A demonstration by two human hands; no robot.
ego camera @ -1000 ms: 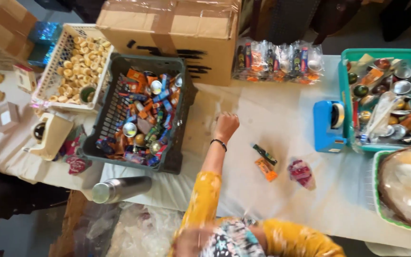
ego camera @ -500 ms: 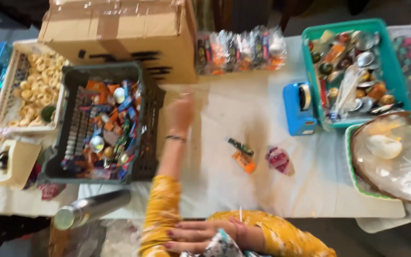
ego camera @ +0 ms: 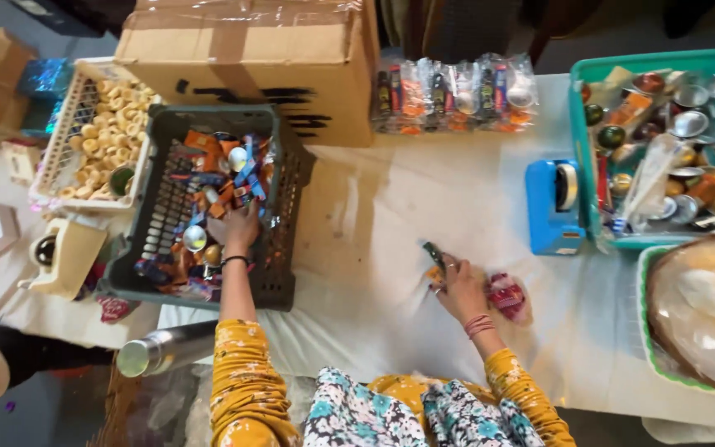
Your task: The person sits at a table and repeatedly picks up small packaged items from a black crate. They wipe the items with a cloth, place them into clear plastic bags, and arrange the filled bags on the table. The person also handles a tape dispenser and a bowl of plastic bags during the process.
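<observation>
My left hand [ego camera: 236,229] reaches into the dark grey crate [ego camera: 287,217], its fingers down among the small wrapped packets [ego camera: 208,194] in orange and blue; whether it grips one I cannot tell. My right hand [ego camera: 458,285] rests on the white tablecloth [ego camera: 391,207], closed over a small orange and dark packet [ego camera: 433,256]. A red wrapped item [ego camera: 507,295] lies just right of that hand. Both sleeves are yellow.
A large cardboard box [ego camera: 250,62] stands behind the crate. A white basket of pale round pieces [ego camera: 93,136] sits at left, a blue tape dispenser [ego camera: 554,207] and a teal tray of small items [ego camera: 664,141] at right. A steel bottle [ego camera: 167,349] lies at the table's near edge.
My left hand moved from the tablecloth left into the dark crate. My right hand came up from my lap onto the packet on the table. The view shifted.
</observation>
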